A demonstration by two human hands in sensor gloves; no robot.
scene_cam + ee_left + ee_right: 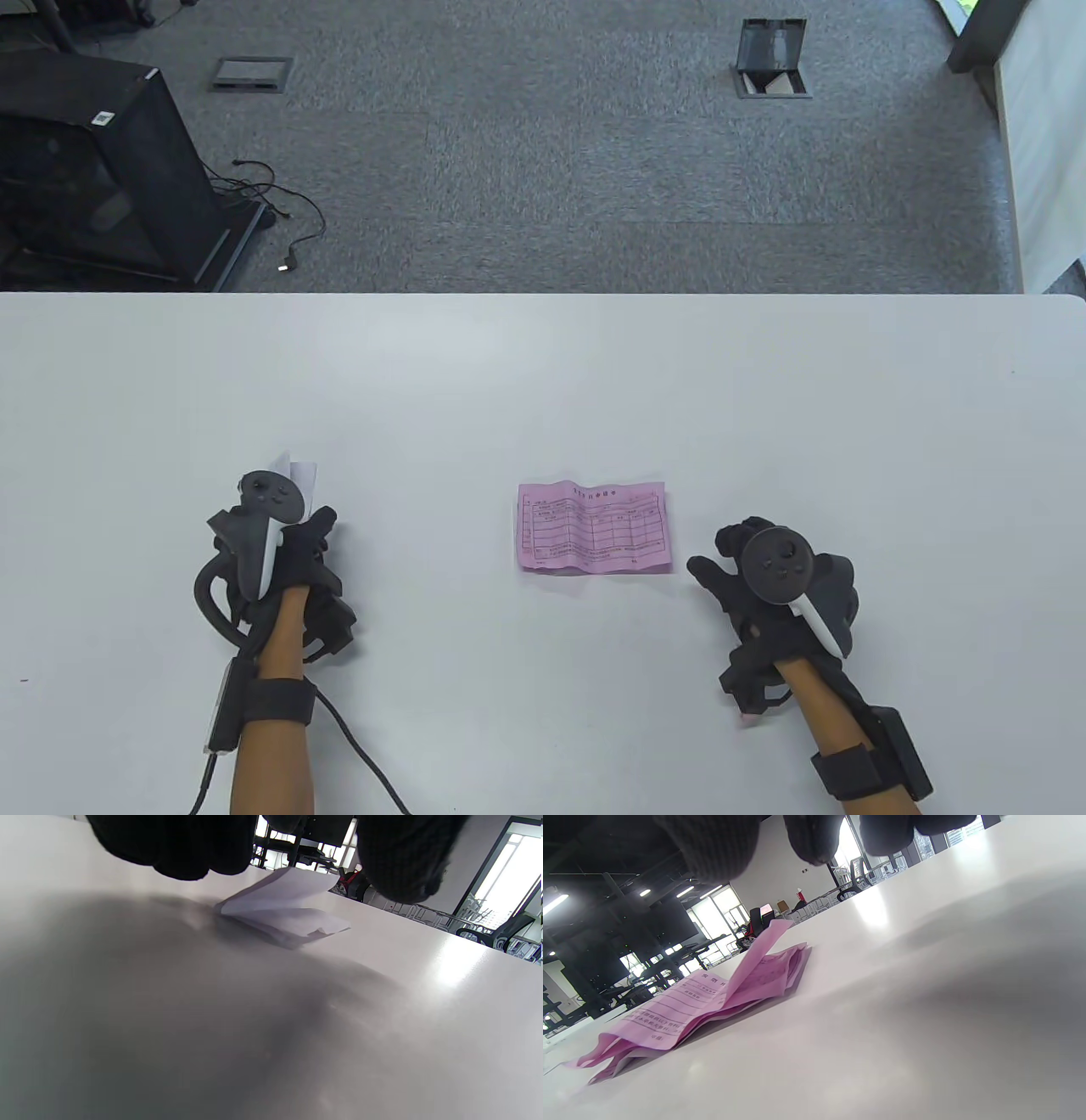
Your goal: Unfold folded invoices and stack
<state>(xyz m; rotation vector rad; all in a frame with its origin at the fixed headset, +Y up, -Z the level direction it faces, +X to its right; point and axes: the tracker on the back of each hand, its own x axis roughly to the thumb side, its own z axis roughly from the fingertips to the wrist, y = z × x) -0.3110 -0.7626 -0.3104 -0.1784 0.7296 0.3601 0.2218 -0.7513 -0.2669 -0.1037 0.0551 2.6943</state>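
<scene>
Table view shows us the pink invoice (594,529) unfolded on the surface (543,382); left of it a folded white invoice (284,910) waits. Our left hand (284,552) and right hand (764,577) hover relaxed, holding nothing.

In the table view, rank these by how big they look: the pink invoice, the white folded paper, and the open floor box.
1. Pink invoice, largest.
2. Open floor box, though it lies farther from the camera.
3. White folded paper, mostly hidden behind the left hand, so only a sliver shows.
</scene>
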